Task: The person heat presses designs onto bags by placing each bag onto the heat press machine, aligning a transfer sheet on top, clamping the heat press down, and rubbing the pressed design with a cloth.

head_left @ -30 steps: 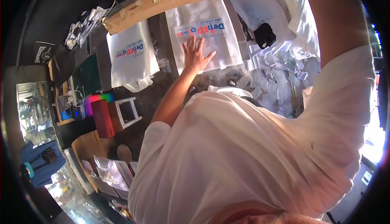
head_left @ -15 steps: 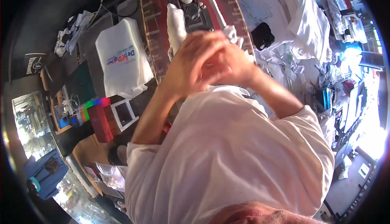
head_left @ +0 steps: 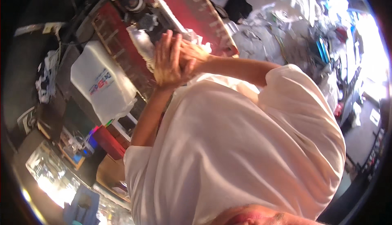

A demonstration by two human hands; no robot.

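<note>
My left hand has its fingers stretched out and overlaps my right hand, whose fingertips are hidden behind it. Both are at the lower end of a dark metal assembly with a round knob and white wrapped bars along its sides. This lies over a red framed screen with taped edges. Left of the screen is a stack of white plastic sheets or bags with blue and red printing.
A black cloth lies among crumpled white material at the right. A red block, cables and a cardboard piece are at the lower left, and cluttered racks stand at the far right.
The red screen, raised a second ago, is now down over the white sheet my left hand touched. My hands have come together on it, and the view has swung round.
</note>
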